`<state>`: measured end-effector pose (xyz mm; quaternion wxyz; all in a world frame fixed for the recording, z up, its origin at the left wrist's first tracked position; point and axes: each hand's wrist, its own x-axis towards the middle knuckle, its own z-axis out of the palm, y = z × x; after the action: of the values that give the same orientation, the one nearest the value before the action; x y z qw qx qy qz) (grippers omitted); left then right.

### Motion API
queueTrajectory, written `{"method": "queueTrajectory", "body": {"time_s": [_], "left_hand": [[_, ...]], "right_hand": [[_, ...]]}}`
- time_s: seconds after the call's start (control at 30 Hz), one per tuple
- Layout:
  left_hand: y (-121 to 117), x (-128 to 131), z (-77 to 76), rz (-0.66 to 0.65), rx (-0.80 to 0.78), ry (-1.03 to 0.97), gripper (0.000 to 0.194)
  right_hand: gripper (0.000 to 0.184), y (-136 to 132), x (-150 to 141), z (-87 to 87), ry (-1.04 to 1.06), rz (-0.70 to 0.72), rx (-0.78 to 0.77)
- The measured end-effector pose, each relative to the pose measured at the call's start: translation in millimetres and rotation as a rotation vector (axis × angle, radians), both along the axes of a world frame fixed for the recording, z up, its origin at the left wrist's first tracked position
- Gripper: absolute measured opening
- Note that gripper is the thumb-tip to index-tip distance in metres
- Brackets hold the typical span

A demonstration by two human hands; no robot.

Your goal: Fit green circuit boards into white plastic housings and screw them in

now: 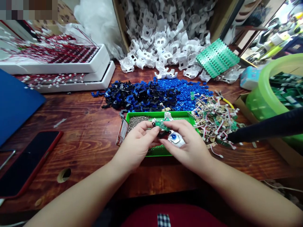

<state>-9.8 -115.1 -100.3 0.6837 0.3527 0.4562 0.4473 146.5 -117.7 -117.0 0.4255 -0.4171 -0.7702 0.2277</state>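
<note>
My left hand (137,143) and my right hand (187,142) meet over a green tray (180,114) at the table's middle. Between their fingertips they pinch a small assembly: a white plastic housing with a blue centre (175,138) and a little green circuit board (161,125) with a black part on it. The right hand cups the white housing; the left thumb and forefinger press on the board's end. Small metal screws (137,121) lie in the tray's left half.
Behind the tray lie piles of blue and black plastic parts (151,94), wired circuit boards (215,121), white housings (161,47) spilling from a box, and green strips (216,56). A phone (26,164) lies left, a green tub (265,91) right, and a dark tool handle (267,127).
</note>
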Motion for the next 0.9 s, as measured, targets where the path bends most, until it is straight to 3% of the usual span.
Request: {"method": "queueTrajectory", "body": {"time_s": [0.2, 0.3, 0.4, 0.47, 0.53, 0.63, 0.73, 0.9], "left_hand": [[-4, 3, 1.3, 0.068, -0.076, -0.111, 0.015], [-4, 7, -3.8, 0.075, -0.066, -0.117, 0.014], [-2, 10, -7.0, 0.02, -0.038, -0.066, 0.012], [0, 10, -4.3, -0.055, 0.013, 0.019, 0.015], [0, 7, 1.9, -0.093, 0.128, 0.195, 0.02], [-6, 1, 11.2, -0.093, 0.415, 0.682, 0.017], [-14, 1, 11.0, -0.206, 0.675, 1.111, 0.021], [-16, 13, -1.4, -0.36, 0.801, 1.408, 0.045]], "right_hand": [[0.038, -4, -6, -3.3, 0.024, -0.026, 0.024], [0.037, -3, -4, 0.9, -0.096, -0.056, 0.064], [0.033, 1, 3, 7.4, -0.288, -0.104, 0.106], [0.033, 6, 11, 10.0, -0.284, -0.09, 0.063], [0.034, 13, 20, 9.3, -0.153, -0.085, -0.042], [0.037, 25, 29, 2.5, 0.205, -0.129, -0.287], [0.035, 33, 28, -4.9, 0.534, -0.093, -0.479], [0.034, 34, 18, -4.3, 0.785, -0.064, -0.656]]}}
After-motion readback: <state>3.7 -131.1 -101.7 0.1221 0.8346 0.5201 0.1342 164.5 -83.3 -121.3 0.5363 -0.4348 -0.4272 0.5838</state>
